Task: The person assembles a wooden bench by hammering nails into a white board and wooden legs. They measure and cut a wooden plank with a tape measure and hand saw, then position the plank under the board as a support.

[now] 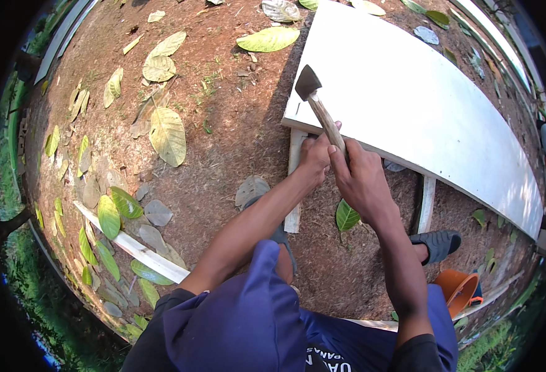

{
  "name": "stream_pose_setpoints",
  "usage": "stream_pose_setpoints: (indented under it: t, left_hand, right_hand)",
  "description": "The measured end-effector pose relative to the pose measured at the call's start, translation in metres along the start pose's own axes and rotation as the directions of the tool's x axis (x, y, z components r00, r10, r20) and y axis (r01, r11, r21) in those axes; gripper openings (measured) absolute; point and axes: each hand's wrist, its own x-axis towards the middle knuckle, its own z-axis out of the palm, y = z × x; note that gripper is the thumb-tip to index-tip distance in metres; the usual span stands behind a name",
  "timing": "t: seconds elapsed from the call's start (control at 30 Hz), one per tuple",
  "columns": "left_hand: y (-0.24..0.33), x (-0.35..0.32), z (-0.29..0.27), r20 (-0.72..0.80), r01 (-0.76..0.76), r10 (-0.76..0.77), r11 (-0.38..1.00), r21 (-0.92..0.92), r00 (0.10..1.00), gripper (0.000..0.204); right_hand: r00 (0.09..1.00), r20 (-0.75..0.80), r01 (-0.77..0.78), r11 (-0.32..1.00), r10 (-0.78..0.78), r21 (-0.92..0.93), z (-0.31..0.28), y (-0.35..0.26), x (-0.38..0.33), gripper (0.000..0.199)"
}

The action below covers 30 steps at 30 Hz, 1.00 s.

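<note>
My right hand (363, 180) is closed round the wooden handle of a hatchet (326, 116). The dark, flared head of the hatchet is over the near left corner of a white board (397, 87). Just left of the handle, my left hand (315, 156) is at the board's near edge, by the top of a pale wooden leg (293, 214). Its fingers are curled, and what they hold, if anything, is hidden by the hand and the handle. The board stands raised off the ground on legs, with a second leg (427, 201) farther right.
Reddish soil (223, 118) with scattered large leaves (168, 136) surrounds the board. A white wooden strip (133, 248) lies at the left. An orange bucket (456, 290) is at the lower right, near my shod foot (437, 246). Long pale boards (493, 37) lie at the far right.
</note>
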Motion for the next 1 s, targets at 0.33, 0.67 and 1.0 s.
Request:
stream_pose_setpoints:
  t: [0.33,0.67,1.0]
  left_hand:
    - [-0.022,0.015,0.008,-0.086,-0.224,0.216,0.968,-0.11,0.973,0.037]
    - [-0.021,0.014,0.006,-0.154,-0.218,0.236,0.967,0.129,0.959,0.058]
    - [-0.015,0.015,0.002,-0.226,-0.148,0.199,0.963,0.224,0.954,0.058]
  right_hand:
    - [1.0,-0.025,0.01,0.999,-0.011,-0.049,-0.001,-0.004,0.005,0.033]
    - [0.954,-0.278,0.105,0.994,-0.11,-0.034,0.006,-0.007,0.005,0.04]
    - [0.857,-0.462,0.296,0.952,-0.23,0.074,-0.04,-0.057,0.013,0.037]
